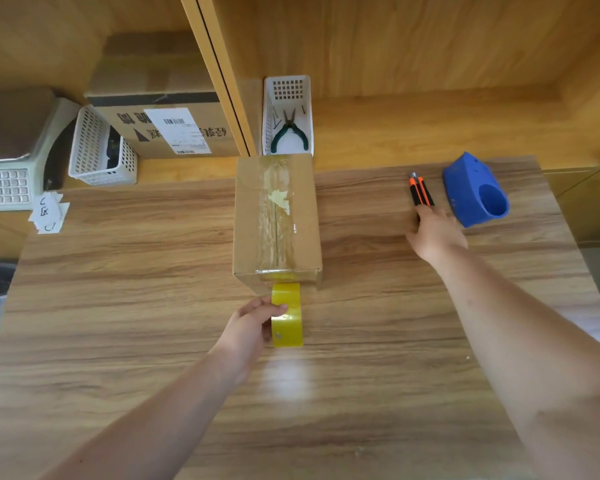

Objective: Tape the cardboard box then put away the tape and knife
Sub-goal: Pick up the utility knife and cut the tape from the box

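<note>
Lit warmly and fairly brightly from above, with no hard shadows. Soft white glare patch on the wooden counter (288, 375) just nearer than the tape roll (287, 320), itself glossy with small highlights. Slightly soft throughout, smeared along the left edge. Bent by the wide lens at the borders, forearms stretched toward the lower corners.
</note>
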`<state>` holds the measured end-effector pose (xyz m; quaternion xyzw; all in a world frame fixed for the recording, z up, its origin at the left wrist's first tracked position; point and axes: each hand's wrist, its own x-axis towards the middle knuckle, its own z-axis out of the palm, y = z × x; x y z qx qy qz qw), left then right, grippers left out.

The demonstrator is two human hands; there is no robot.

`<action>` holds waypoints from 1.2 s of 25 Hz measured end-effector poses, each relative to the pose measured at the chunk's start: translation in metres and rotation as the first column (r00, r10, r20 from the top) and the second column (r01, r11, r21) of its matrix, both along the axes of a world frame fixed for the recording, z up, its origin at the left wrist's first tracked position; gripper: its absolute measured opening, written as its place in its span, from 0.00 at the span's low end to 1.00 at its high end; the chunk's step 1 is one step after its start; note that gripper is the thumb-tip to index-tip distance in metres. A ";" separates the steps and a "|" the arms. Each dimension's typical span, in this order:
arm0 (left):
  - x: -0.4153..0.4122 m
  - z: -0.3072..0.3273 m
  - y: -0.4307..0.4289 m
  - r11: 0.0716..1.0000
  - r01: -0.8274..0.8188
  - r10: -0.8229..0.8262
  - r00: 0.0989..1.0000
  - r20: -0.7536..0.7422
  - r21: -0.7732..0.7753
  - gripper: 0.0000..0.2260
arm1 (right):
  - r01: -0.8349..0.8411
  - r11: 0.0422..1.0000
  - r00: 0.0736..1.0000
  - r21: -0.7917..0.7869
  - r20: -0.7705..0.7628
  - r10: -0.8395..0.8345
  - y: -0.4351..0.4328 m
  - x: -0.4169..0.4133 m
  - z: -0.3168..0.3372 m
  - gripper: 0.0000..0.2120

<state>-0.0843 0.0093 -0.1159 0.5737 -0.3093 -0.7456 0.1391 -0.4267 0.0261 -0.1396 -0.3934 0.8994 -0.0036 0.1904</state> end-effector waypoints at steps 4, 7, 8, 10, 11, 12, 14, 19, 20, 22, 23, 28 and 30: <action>-0.004 0.000 0.001 0.998 0.035 -0.032 0.998 0.049 -0.059 0.01 | 0.022 0.996 1.000 0.086 0.004 -0.023 -0.003 -0.014 -0.015 0.29; -0.005 0.003 0.001 0.998 0.015 -0.013 0.999 0.035 -0.054 0.02 | 0.047 0.995 0.998 0.088 0.038 -0.051 -0.006 -0.026 -0.024 0.33; -0.005 0.004 0.000 0.999 0.015 -0.014 1.000 0.027 -0.046 0.06 | 0.051 0.995 0.997 0.092 0.052 -0.056 -0.007 -0.029 -0.027 0.34; -0.004 0.004 -0.001 0.999 0.020 -0.019 0.999 0.034 -0.032 0.11 | 0.059 0.994 0.995 0.097 0.078 -0.067 -0.009 -0.034 -0.033 0.35; -0.004 0.004 -0.001 0.999 0.024 -0.023 0.999 0.039 -0.033 0.11 | 0.071 0.993 0.993 0.090 0.089 -0.079 -0.010 -0.036 -0.036 0.35; -0.003 0.003 -0.001 0.999 0.029 -0.028 0.999 0.037 -0.035 0.09 | 0.088 0.994 0.991 0.071 0.099 -0.095 -0.012 -0.038 -0.040 0.35; -0.003 0.002 0.000 0.999 0.027 -0.026 0.999 0.037 -0.038 0.04 | 0.128 0.992 0.985 0.017 0.113 -0.129 -0.015 -0.041 -0.046 0.35; -0.003 0.002 0.001 0.999 0.012 -0.011 0.999 0.039 -0.039 0.07 | 0.157 0.987 0.987 -0.036 -0.020 -0.158 -0.025 -0.040 -0.055 0.25; -0.003 0.001 0.002 0.999 0.009 -0.008 0.999 0.031 -0.041 0.07 | 0.163 0.985 0.985 -0.052 -0.041 -0.165 -0.026 -0.040 -0.056 0.23; -0.003 -0.001 0.003 0.999 0.002 -0.001 1.000 0.023 -0.051 0.05 | 0.169 0.983 0.983 -0.069 -0.061 -0.173 -0.028 -0.039 -0.057 0.21; -0.003 -0.001 0.004 0.998 0.000 0.001 1.000 0.023 -0.056 0.05 | 0.173 0.982 0.983 -0.074 -0.055 -0.177 -0.027 -0.037 -0.056 0.21; -0.002 -0.001 0.006 0.999 -0.008 0.009 1.000 0.015 -0.046 0.03 | 0.205 0.976 0.978 -0.066 -0.014 -0.207 -0.020 -0.022 -0.044 0.29; -0.002 -0.002 0.004 0.999 -0.007 0.007 1.000 0.015 -0.040 0.03 | 0.261 0.962 0.964 -0.075 0.073 -0.256 -0.017 -0.016 -0.037 0.28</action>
